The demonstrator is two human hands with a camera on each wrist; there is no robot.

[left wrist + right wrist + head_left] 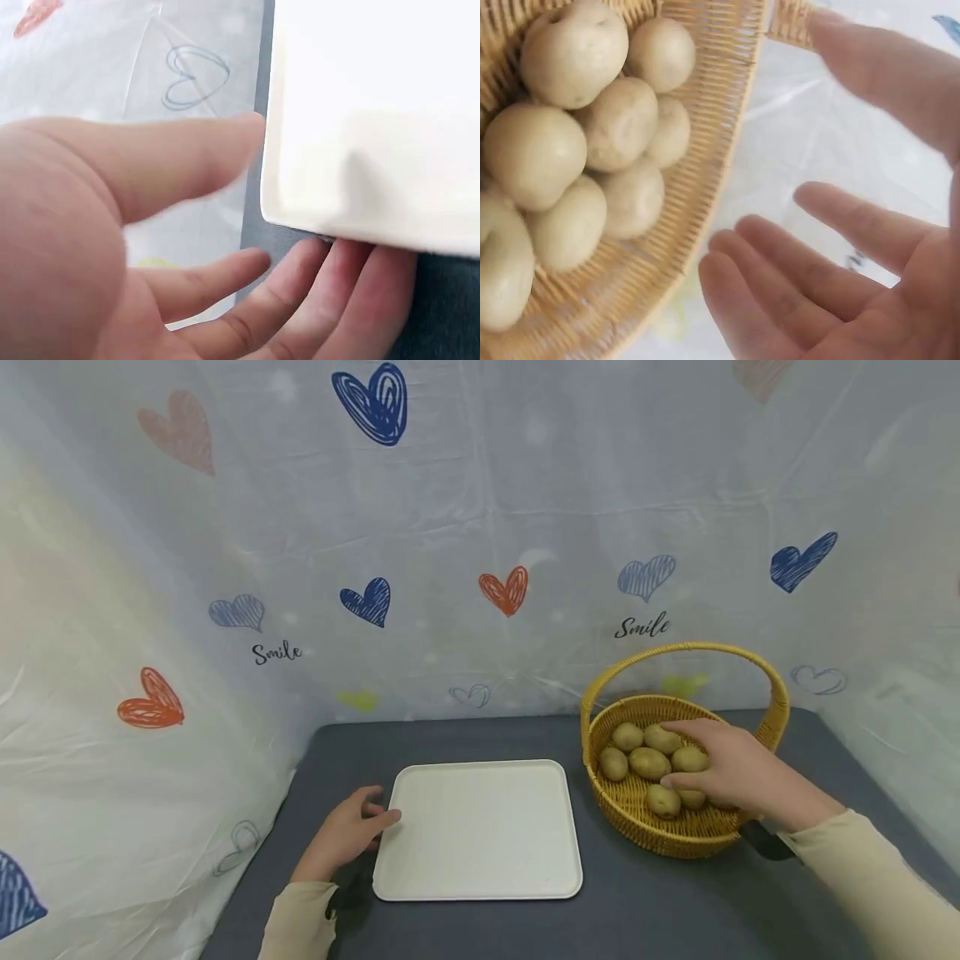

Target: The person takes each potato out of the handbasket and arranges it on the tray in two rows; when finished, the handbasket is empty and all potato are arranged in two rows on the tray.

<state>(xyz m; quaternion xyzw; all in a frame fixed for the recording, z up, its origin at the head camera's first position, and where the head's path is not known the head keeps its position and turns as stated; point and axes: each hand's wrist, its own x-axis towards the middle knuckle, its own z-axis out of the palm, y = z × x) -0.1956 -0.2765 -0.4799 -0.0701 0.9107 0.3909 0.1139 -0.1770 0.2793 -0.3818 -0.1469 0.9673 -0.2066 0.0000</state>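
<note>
A white rectangular tray (482, 833) lies flat on the dark table. My left hand (343, 835) is at its left side, the fingers loosely bent and the thumb tip right at the rim; in the left wrist view the other fingertips (382, 292) reach to the tray's edge near a corner. On the right stands a yellow woven basket (660, 843) with a tall arched handle. Several potatoes (649, 763) lie inside it. Over the basket's right part hovers my right hand (742, 768), fingers spread and holding nothing. The right wrist view shows potatoes (621, 124) apart from the fingers.
A dark grey cloth (352, 747) covers the table. Behind and at both sides hangs a pale curtain (450, 527) printed with hearts and the word Smile. The basket's handle (686, 647) arches high over its back part.
</note>
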